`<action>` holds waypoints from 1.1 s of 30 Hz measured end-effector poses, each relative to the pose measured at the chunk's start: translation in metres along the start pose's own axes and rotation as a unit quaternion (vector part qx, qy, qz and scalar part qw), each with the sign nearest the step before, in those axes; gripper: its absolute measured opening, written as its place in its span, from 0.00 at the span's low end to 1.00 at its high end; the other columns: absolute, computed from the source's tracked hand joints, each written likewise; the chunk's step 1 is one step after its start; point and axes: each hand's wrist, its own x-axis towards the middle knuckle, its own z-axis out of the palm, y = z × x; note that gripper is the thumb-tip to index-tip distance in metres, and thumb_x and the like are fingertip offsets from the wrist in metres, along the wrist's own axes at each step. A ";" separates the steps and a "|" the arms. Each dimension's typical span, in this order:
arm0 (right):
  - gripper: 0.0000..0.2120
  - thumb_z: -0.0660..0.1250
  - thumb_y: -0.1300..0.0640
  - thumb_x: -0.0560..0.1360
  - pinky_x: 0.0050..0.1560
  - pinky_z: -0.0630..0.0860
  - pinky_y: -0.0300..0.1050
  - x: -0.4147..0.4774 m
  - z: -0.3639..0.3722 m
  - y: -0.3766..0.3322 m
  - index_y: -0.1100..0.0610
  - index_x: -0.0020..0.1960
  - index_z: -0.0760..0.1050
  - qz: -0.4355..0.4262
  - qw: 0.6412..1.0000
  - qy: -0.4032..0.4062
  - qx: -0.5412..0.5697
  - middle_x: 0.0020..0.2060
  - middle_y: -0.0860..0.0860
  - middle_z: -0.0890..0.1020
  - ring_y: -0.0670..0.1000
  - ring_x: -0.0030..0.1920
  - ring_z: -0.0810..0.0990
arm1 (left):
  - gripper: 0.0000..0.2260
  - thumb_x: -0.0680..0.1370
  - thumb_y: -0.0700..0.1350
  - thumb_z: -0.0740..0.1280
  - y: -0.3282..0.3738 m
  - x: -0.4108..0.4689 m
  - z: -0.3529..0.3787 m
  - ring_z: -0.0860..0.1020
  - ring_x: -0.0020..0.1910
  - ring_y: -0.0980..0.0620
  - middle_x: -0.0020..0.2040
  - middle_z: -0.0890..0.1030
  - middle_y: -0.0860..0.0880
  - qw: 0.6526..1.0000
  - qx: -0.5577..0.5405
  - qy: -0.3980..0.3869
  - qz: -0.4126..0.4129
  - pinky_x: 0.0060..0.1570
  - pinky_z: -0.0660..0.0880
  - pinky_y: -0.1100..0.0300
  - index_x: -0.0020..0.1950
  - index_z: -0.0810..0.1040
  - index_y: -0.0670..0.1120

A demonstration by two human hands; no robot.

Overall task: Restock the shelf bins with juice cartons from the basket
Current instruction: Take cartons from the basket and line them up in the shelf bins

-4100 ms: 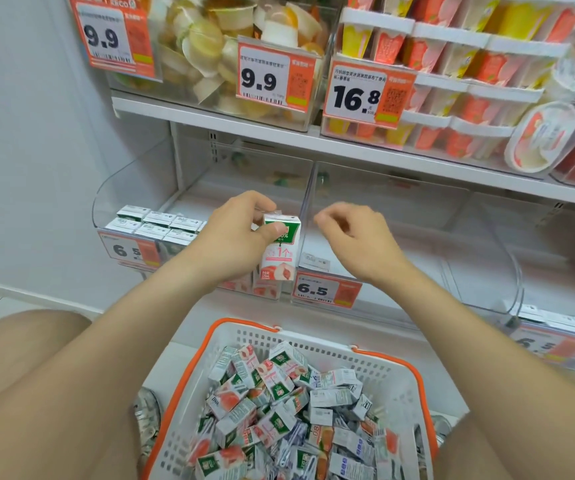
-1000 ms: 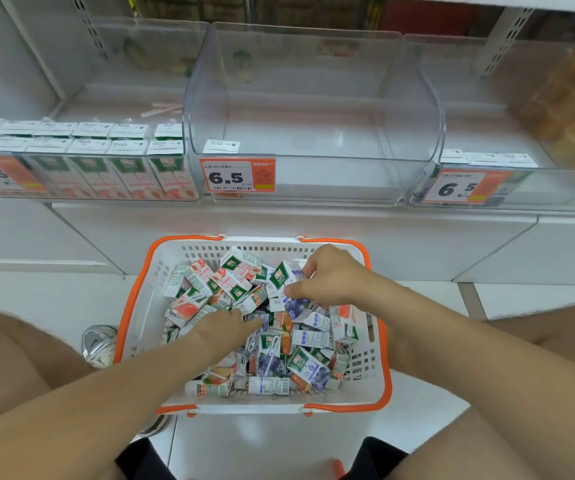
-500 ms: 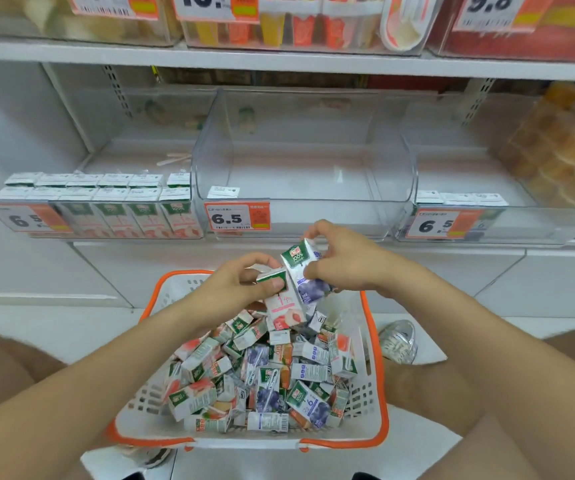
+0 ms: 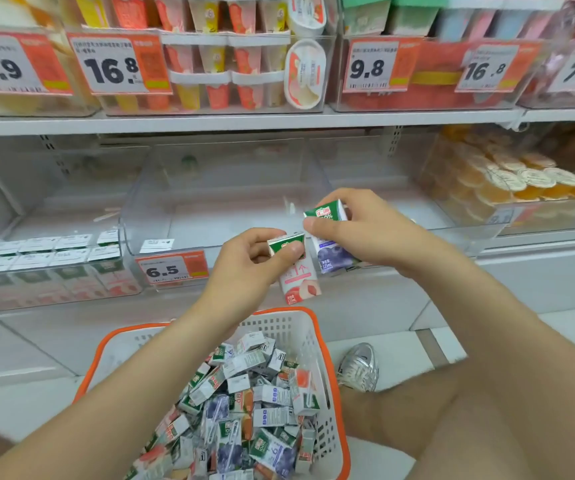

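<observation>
Supermarket shelving (image 4: 279, 121) filled the far view, with clear plastic bins set along its lower level. At the far left, the left bin (image 4: 47, 271) already held neat rows of cartons. The middle bin (image 4: 223, 209), behind the 6.5 price tag (image 4: 171, 268), looked bare apart from a small label. The left hand (image 4: 255, 261) pinched a peach carton (image 4: 300, 282) by its green top, and the right hand (image 4: 365, 233) gripped a blueberry carton (image 4: 331, 258). The two cartons touched, held up in front of the middle bin and above the basket (image 4: 106, 344). The basket sat near, heaped with mixed cartons (image 4: 244, 403). Restocking seemed barely begun: one bin partly filled, most stock unshelved.
</observation>
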 end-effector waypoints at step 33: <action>0.10 0.67 0.59 0.76 0.53 0.78 0.46 0.035 -0.067 0.076 0.50 0.52 0.84 -0.071 0.983 0.143 -0.091 0.46 0.46 0.85 0.50 0.49 0.83 | 0.12 0.75 0.54 0.79 0.010 0.047 0.062 0.86 0.49 0.46 0.54 0.86 0.49 0.996 0.076 0.013 0.049 0.52 0.84 0.45 0.57 0.84 0.57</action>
